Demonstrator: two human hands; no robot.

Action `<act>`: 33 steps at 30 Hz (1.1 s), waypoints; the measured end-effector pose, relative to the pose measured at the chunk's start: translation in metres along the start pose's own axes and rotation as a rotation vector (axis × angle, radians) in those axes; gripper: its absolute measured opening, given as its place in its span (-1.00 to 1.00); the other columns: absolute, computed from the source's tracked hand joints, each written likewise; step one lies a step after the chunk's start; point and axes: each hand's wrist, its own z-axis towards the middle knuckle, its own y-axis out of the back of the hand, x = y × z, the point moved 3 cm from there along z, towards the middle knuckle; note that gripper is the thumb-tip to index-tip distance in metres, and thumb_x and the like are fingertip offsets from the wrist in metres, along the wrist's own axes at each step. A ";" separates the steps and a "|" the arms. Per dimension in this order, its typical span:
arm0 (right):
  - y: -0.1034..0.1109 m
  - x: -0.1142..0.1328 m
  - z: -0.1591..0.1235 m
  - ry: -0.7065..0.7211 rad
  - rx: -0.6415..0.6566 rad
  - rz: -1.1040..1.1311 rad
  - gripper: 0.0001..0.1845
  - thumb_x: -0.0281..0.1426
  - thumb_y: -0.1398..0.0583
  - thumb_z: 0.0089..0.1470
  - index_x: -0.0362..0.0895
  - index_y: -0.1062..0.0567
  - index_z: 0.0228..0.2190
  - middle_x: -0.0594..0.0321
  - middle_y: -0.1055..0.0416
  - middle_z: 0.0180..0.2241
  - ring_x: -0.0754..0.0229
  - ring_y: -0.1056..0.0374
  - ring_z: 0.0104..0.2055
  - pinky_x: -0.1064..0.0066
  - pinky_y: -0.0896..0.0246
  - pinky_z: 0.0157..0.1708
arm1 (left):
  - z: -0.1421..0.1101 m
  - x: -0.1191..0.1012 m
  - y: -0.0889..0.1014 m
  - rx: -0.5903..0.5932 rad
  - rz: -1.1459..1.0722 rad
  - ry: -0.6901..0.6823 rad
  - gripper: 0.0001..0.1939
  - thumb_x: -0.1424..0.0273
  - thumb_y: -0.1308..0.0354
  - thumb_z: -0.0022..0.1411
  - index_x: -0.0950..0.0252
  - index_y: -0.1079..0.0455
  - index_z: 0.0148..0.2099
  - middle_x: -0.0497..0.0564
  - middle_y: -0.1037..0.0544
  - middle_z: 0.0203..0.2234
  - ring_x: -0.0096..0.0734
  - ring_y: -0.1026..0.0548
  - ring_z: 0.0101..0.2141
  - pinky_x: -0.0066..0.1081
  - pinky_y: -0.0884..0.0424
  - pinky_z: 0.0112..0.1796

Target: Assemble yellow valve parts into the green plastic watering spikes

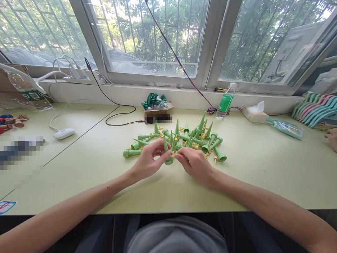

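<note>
In the head view my left hand (pixel 150 158) is closed around a green plastic watering spike (pixel 169 161), near the front of a heap of similar parts. My right hand (pixel 196 163) meets it with thumb and forefinger pinched at a small yellow valve piece (pixel 172 154) beside the spike. Where the two hands meet, the fingers partly hide the pieces. Behind them, several green spikes (pixel 200 125) stand or lie tangled together, with small yellow valves (pixel 195 146) scattered among them. One loose yellow valve (pixel 215 159) stands at the right front.
Behind the heap sits a small box (pixel 158 109) with green plastic wrapping. A water bottle (pixel 225 102) and a tissue pack (pixel 255 113) stand near the window. A white mouse-like device (pixel 63 133) and a black cable (pixel 123 124) lie left. Another person's hand (pixel 331 137) shows at far right.
</note>
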 end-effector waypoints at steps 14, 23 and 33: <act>-0.002 -0.002 -0.001 0.037 -0.018 0.015 -0.71 -0.29 -0.03 0.41 -0.14 -0.46 -0.28 0.22 -0.47 -0.41 0.26 -0.34 -0.45 0.46 -0.13 -0.43 | 0.002 0.002 0.000 -0.044 -0.008 0.077 -0.78 0.23 -0.23 0.29 0.29 -0.40 -0.19 -0.05 -0.46 -0.42 -0.47 -0.44 -0.45 -0.48 -0.43 -0.47; -0.002 -0.001 -0.001 0.055 -0.029 0.015 -0.76 -0.32 -0.03 0.40 -0.12 -0.46 -0.22 0.20 -0.45 -0.36 0.25 -0.33 -0.42 0.46 -0.17 -0.42 | 0.005 -0.001 -0.001 -0.003 -0.124 0.168 -0.73 0.19 -0.25 0.27 0.31 -0.38 -0.19 -0.02 -0.46 -0.44 -0.47 -0.40 -0.48 -0.50 -0.38 -0.53; -0.002 -0.001 -0.001 0.025 0.007 0.037 -0.77 -0.32 -0.03 0.40 -0.11 -0.43 -0.25 0.20 -0.43 -0.34 0.26 -0.31 -0.42 0.45 -0.16 -0.39 | 0.005 -0.001 -0.001 -0.004 -0.124 0.157 -0.73 0.19 -0.26 0.25 0.30 -0.40 -0.20 -0.04 -0.46 -0.46 -0.49 -0.40 -0.50 -0.50 -0.38 -0.54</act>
